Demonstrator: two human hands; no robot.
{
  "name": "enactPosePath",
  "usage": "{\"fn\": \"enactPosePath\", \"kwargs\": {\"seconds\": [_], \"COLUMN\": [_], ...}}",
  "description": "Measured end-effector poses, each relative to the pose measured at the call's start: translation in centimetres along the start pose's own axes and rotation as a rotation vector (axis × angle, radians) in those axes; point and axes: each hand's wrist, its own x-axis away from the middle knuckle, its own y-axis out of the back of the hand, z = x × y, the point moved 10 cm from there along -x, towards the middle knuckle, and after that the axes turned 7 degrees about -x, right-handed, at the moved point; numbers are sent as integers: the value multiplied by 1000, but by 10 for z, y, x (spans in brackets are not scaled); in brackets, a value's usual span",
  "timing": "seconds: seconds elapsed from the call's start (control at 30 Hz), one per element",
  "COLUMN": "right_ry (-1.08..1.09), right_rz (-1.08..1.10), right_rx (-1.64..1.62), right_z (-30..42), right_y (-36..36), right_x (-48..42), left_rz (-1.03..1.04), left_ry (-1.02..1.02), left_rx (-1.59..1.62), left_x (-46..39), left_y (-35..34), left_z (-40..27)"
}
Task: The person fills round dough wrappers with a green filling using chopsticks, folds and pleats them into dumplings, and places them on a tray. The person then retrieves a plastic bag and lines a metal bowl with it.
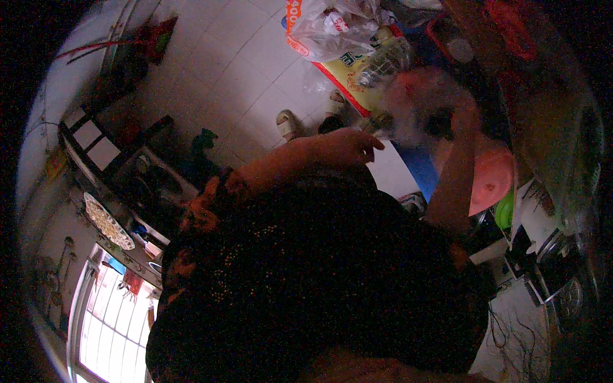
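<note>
My left hand [361, 145] reaches in from the left in front of the dark shirt, fingers partly bent and apart, with nothing seen in it. My right hand [459, 112] is further right, dim and motion-blurred; its grip is unclear. A blurred, pinkish, see-through shape, perhaps a plastic bag [407, 107], lies against it. Beyond my left hand is a yellow printed package with a red edge [330, 76], and on it are clear plastic bags [330, 33] with items inside. A pink plastic basin or lid [491, 179] sits beyond my right forearm.
Feet in light slippers [289, 123] stand on the tiled floor [230, 62]. A white panel [392, 170] and a blue surface [417, 165] lie beside my left hand. A green object [504, 210] is near the pink one. At left are a patterned oval tray [107, 221] and a barred window [115, 325].
</note>
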Motion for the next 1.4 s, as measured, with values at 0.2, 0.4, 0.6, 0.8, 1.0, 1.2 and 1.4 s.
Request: {"fn": "enactPosePath", "kwargs": {"seconds": [0.2, 0.4, 0.6, 0.8, 1.0, 1.2, 1.4], "right_ry": [718, 577, 637, 481, 249, 111, 451], "right_rz": [-415, 388, 307, 444, 386, 349, 521], "right_rx": [342, 167, 280, 392, 109, -263, -297], "right_z": [187, 153, 103, 77, 76, 44, 123], "right_y": [-28, -238, -341, -334, -242, -192, -183], "right_x": [88, 45, -28, -24, -5, -8, 66], "left_rz": [-365, -505, -553, -593, -616, -590, -659], "left_ry": [270, 343, 286, 396, 376, 352, 284], "left_rx": [167, 367, 454, 530, 483, 477, 594], "left_x": [30, 69, 85, 101, 101, 94, 89], "left_y": [59, 97, 83, 67, 81, 91, 100], "left_z": [53, 71, 110, 128, 124, 100, 70]}}
